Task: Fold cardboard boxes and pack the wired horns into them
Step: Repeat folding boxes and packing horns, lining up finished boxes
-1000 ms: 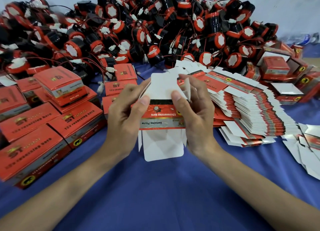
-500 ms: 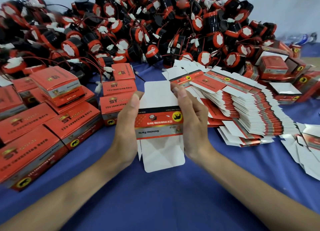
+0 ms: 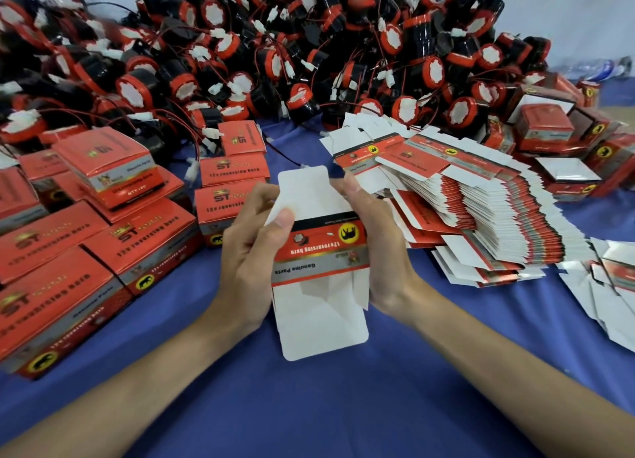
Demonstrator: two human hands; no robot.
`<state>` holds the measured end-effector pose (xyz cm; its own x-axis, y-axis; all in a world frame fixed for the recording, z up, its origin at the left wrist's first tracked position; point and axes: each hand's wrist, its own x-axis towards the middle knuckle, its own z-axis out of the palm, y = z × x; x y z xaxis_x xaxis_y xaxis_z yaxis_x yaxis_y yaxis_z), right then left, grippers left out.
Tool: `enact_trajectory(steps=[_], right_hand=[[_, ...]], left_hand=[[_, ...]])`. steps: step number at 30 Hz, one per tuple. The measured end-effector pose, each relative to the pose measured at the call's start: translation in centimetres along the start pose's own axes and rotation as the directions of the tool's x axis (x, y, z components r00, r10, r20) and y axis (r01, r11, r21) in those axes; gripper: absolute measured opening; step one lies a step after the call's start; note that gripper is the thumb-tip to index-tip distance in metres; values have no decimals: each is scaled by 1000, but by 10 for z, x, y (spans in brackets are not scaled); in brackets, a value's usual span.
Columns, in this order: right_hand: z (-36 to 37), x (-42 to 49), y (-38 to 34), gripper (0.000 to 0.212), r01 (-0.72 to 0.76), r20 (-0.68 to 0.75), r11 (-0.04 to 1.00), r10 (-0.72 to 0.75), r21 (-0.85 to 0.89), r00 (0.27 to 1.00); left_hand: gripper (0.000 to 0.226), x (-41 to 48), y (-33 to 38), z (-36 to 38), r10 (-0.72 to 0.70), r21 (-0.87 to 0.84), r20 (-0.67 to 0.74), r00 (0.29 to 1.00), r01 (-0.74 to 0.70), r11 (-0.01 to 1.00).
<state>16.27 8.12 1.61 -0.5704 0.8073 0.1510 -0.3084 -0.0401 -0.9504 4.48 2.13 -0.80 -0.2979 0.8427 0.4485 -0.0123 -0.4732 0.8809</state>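
Note:
A flat red-and-white cardboard box blank (image 3: pixel 319 251) is held upright above the blue cloth, its white flaps sticking out above and below. My left hand (image 3: pixel 251 254) grips its left edge, thumb pressed on the front at the upper corner. My right hand (image 3: pixel 381 248) grips its right edge with fingers curled behind. A large pile of black-and-red wired horns (image 3: pixel 275 62) fills the back of the table. A fanned stack of flat box blanks (image 3: pixel 481 203) lies just right of my hands.
Several closed red boxes (image 3: pixel 103 237) are stacked at the left, and more red boxes (image 3: pixel 549 137) sit at the far right. Loose white blanks (image 3: pixel 615 292) lie at the right edge. Blue cloth (image 3: pixel 343 406) covers the table in front.
The box blank and both hands have come down and nearer to me. The blank has tilted slightly, and my left thumb now presses on its upper left corner.

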Motion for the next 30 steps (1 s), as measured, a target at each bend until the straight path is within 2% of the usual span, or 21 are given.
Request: enact_trajectory(steps=[2,5,7,9,11,13,16,18,20,22,26,30], right_hand=[[-2,2,1,25,-22,53,997,26,-71,998],[-7,5,2,23,-95,132,984,115,-150,985],[-8,7,3,23,-126,119,979,145,-158,982],[-6,9,5,22,-64,15,983,68,-169,998],[-4,8,10,32,47,-78,975,-66,-219,995],[-1,6,15,40,132,-84,962,-156,-238,984],[3,3,19,37,129,7,972,-130,-199,992],[6,2,18,25,90,26,981,-86,-175,996],[6,1,20,16,91,-22,973,-98,-213,995],[5,1,21,21,89,-69,966,-109,-244,992],[7,1,20,37,94,-101,962,-124,-257,987],[4,2,24,32,128,-127,962,-162,-241,979]], left_hand=[[20,0,-4,-1,-68,-24,-63,996,67,997],[36,1,-11,-3,-110,-42,-130,985,105,994],[37,2,-12,-3,-114,-76,-155,981,103,992],[39,3,-11,-3,-126,-107,-177,976,108,988],[34,4,-10,-3,-123,-117,-213,969,99,988],[22,7,-11,-6,-116,-121,-278,954,85,989],[18,9,-11,-10,-141,-173,-347,927,85,981],[17,10,-11,-9,-146,-189,-349,926,83,978],[17,9,-12,-8,-104,-158,-325,940,55,986],[18,8,-12,-7,-67,-110,-278,958,38,993],[30,10,-9,-6,-107,-111,-253,962,81,991],[35,11,-10,-6,-161,-96,-236,958,141,985]])
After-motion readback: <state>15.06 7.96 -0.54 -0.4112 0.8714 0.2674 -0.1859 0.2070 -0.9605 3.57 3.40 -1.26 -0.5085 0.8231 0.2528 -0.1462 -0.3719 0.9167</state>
